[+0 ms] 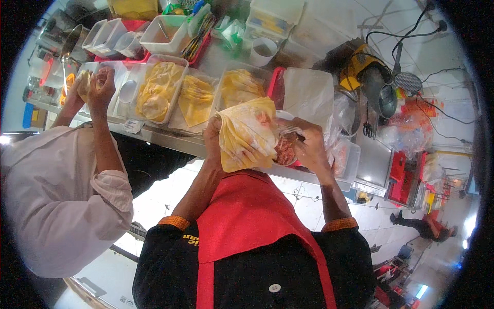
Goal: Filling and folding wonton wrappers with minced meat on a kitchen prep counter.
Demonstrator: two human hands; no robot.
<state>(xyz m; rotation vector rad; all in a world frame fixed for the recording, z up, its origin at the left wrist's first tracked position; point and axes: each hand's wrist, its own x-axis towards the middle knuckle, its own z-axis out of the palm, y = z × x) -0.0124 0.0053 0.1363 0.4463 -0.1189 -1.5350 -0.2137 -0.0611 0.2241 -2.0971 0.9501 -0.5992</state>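
Observation:
A fanned stack of thin yellow dough wrappers (245, 143), dusted white, rests on my left hand (213, 135), whose fingers are mostly hidden beneath it. A smear of pinkish filling lies on the top wrapper near its right corner. Just to the right, my right hand (310, 141) grips a small utensil, blurred and partly hidden by the fingers, over a bowl of minced raw meat (285, 152). More wrappers (197, 94) lie on paper behind the stack, and others (241, 87) sit in a clear plastic container.
At the left, a co-worker's hands (101, 83) hold a wrapper and filling. A clear tub of folded dumplings (160, 92) stands between us. A paper-lined red tray (308, 92) lies behind my right hand, with a clear plastic container (349, 158) to its right. The steel counter edge (170, 141) runs before me.

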